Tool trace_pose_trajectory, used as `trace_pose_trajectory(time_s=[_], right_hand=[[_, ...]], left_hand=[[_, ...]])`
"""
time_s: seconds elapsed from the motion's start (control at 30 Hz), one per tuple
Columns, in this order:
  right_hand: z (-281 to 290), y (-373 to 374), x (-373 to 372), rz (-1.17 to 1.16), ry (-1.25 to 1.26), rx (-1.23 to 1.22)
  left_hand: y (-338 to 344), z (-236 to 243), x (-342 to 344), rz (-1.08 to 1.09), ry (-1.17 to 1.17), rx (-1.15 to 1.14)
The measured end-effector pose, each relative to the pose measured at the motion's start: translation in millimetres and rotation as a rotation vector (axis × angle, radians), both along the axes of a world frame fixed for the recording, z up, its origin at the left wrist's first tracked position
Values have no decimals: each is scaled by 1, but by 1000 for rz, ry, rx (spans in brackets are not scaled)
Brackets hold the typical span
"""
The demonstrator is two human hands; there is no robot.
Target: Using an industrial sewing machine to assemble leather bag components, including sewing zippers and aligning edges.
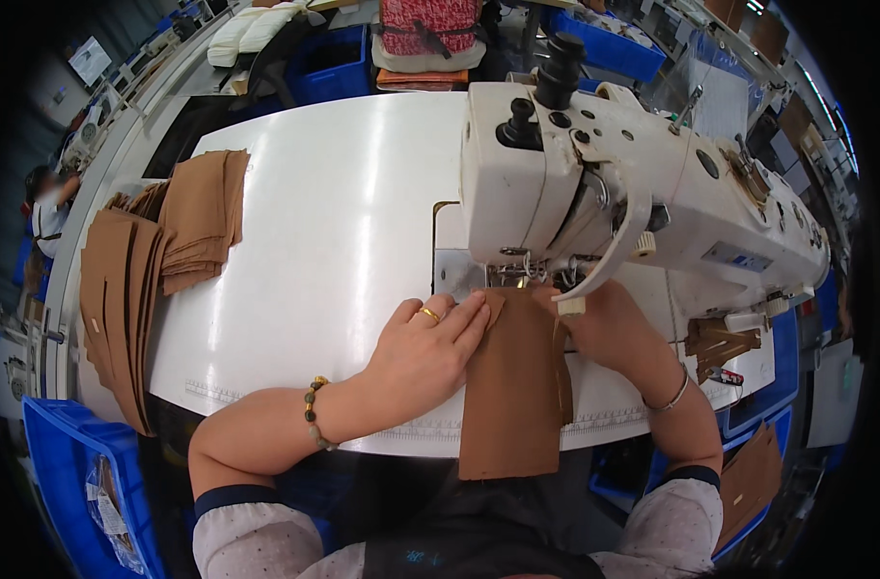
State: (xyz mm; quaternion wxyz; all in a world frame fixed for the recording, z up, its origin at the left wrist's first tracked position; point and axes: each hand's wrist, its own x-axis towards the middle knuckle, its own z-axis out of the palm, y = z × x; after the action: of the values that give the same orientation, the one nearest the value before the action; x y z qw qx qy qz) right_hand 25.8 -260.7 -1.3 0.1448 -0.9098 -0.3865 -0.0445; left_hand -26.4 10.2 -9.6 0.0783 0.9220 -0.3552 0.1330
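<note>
A brown fabric piece (512, 386) lies under the needle area of a white sewing machine (556, 183), its near end hanging over the table's front edge. My left hand (426, 343), with a gold ring and a beaded bracelet, rests its outstretched fingers on the fabric's left edge, just short of the presser foot. At the right edge, my right hand (604, 323) is closed on the fabric beside the needle; the machine's curved white guard partly covers its fingers. Under the fabric's right side another brown layer shows.
Stacks of cut brown pieces (122, 289) lie at the table's left end. Small brown scraps (720, 340) sit at the right, near a small red-and-black item (725, 375). Blue bins (78, 454) flank the white table (305, 241). A person (49, 207) sits far left.
</note>
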Motion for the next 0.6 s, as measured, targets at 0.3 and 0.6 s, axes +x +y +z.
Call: trace_pose_trajectory(time_s=[0.3,0.6], right_hand=[[-4,31,-29,343,-303,60],[-12,32,-26,354,-388,87]], left_hand=[[4,1,-1,41,95,-165],[-3,0,-4,-19,19,-68]])
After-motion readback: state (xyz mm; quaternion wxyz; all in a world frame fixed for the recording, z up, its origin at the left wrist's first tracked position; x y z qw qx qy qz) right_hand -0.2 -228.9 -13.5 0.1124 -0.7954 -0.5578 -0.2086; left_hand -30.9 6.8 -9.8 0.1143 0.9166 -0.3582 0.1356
